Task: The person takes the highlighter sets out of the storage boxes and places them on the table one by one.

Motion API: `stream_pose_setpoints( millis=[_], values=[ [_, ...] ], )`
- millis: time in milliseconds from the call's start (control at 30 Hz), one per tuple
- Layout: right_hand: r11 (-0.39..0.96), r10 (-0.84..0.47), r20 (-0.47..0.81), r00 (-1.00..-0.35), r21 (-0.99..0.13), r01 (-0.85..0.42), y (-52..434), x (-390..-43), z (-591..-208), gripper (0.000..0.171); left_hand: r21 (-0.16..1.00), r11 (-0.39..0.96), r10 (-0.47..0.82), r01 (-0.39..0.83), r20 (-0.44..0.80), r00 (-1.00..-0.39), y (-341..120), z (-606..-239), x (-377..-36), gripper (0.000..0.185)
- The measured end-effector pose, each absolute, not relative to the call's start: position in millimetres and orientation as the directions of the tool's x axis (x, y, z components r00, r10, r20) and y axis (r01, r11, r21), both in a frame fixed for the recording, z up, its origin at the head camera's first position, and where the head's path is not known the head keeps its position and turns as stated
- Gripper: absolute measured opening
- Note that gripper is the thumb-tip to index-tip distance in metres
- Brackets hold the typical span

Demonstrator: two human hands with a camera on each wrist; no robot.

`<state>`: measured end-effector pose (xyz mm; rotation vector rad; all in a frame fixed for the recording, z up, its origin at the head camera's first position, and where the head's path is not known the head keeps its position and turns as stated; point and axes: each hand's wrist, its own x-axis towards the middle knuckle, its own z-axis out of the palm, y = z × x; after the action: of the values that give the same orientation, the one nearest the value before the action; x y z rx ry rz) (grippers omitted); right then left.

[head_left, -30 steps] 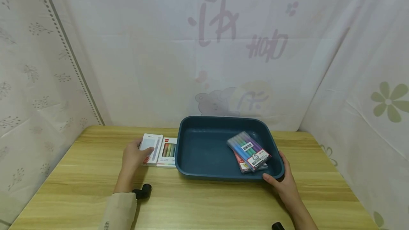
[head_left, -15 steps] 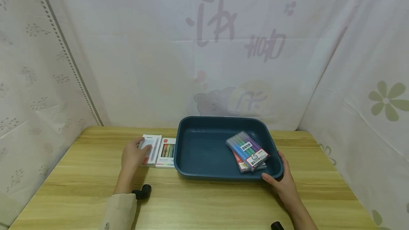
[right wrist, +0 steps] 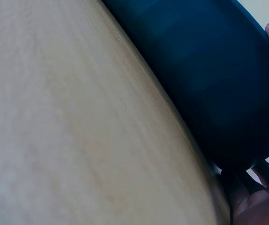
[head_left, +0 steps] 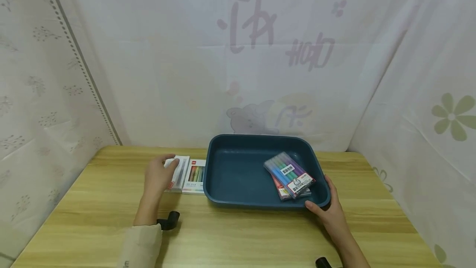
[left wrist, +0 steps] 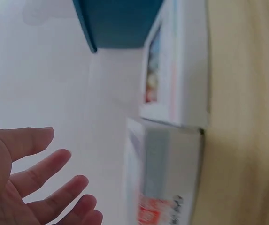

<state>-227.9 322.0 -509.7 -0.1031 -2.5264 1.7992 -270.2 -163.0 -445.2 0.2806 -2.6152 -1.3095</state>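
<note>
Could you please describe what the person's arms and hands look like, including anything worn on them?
The left hand is bare. The forearm behind it ends in a loose cream sleeve with small dark lettering near the frame's bottom edge. A black angled wrist mount sits beside that wrist. The right hand and its forearm are bare, with no sleeve showing; a black rounded piece pokes up by that arm.

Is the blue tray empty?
No, the blue tray holds packs of coloured pens stacked near its right end, close to the right hand gripping the rim.
</note>
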Motion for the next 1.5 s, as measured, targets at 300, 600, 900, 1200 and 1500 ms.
stream_pose_setpoints(
  millis=[300,600,900,1200,1500],
  values=[
    [0.316,0.057,0.023,-0.998,-0.949,-0.004,321,-227,-510,0.101,0.82,0.573,-0.234,0.004,0.168,-0.958,-135,-422,-260,0.038],
    [0.324,0.055,0.027,-0.998,-0.946,-0.008,322,-228,-510,0.101,0.836,0.546,-0.191,0.059,0.193,-0.963,-102,-408,-251,0.037],
    [0.315,0.047,0.048,-0.998,-0.949,-0.031,323,-231,-507,0.102,0.859,0.499,-0.111,0.11,0.189,-0.976,-48,-394,-250,0.035],
    [0.337,0.063,0.05,-0.997,-0.941,-0.026,323,-229,-509,0.102,0.844,0.52,0.085,0.128,0.098,-0.992,2,-385,-262,0.044],
    [0.299,0.05,0.04,-0.998,-0.954,-0.023,321,-228,-509,0.102,0.857,0.513,0.138,0.057,-0.017,-0.99,29,-391,-278,0.054]
  ],
)
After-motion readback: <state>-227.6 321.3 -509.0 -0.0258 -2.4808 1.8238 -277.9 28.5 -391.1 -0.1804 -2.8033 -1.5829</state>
